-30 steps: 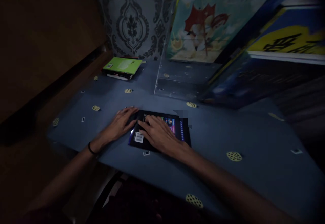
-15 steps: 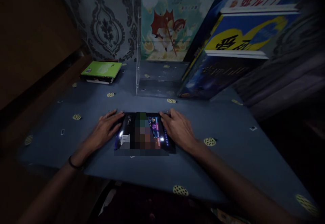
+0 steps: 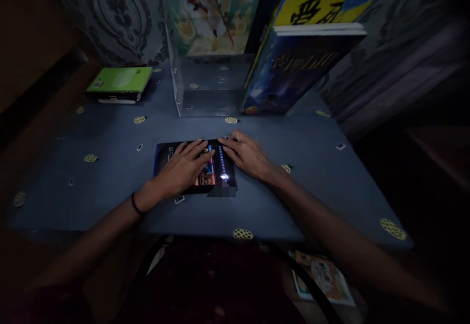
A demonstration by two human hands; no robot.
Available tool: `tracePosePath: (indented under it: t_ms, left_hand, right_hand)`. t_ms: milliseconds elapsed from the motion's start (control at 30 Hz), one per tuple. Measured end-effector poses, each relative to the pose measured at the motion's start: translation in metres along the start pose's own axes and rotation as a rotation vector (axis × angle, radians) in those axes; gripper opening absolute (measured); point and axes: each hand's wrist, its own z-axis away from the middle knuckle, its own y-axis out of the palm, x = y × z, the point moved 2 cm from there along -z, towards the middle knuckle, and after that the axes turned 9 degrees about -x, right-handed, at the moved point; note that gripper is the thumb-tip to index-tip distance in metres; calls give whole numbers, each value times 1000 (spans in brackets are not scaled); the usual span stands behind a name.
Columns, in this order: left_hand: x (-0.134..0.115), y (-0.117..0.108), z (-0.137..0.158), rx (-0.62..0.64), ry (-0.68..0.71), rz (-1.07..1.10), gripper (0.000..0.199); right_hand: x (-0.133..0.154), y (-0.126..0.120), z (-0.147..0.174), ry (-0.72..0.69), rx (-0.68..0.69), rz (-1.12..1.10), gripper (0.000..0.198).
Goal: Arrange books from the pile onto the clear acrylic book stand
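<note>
A dark glossy book (image 3: pixel 224 167) with small coloured pictures lies flat on the blue patterned table, near its front edge. Across the middle of its cover rests my left hand (image 3: pixel 183 169), palm down with the fingers stretched out. My right hand (image 3: pixel 247 153) is at the book's upper right corner, its fingertips touching the edge and the fingers loosely extended. Neither hand is wrapped round anything. Part of the cover is hidden under my left hand, and a small patch at the lower right is pixelated.
A clear acrylic stand (image 3: pixel 205 101) at the back holds a picture book (image 3: pixel 213 15). Beside it, a dark blue book (image 3: pixel 290 67) leans with a blue and yellow book (image 3: pixel 330 1). A green book (image 3: pixel 119 80) tops a small pile at back left. Another book (image 3: pixel 325 275) lies below the table's front edge.
My left hand has moved right, from the book's left edge onto the middle of its cover. My right hand stays at the upper right corner. The view has tilted down.
</note>
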Motion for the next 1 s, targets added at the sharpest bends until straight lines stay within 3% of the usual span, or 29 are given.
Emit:
tracePosePath:
  t_ms: [133,333,433,533,733,867,1000]
  left_hand:
    - [-34,4,-11,6,116,76,39]
    - [-63,-3,12,92,196,42,43]
    - [-65,-7,21,172,218,-51,53]
    - [-62,-17,23,249,141,-186,63]
    - [-68,-30,20,449,109,-296,82]
    - [-72,-21,19,389,89,-388,62]
    - [-62,-28,24,347,133,-327,62]
  right_hand:
    - [3,1,2,-4,3,88,39]
    - [6,0,2,2,9,125,41]
    - [8,-1,2,11,9,126,41]
    - [10,-3,2,8,-3,121,39]
    - [7,-2,1,-75,-28,53,39]
    - [3,-1,3,-63,-9,-33,40]
    - [4,-5,3,-38,-36,-178,40]
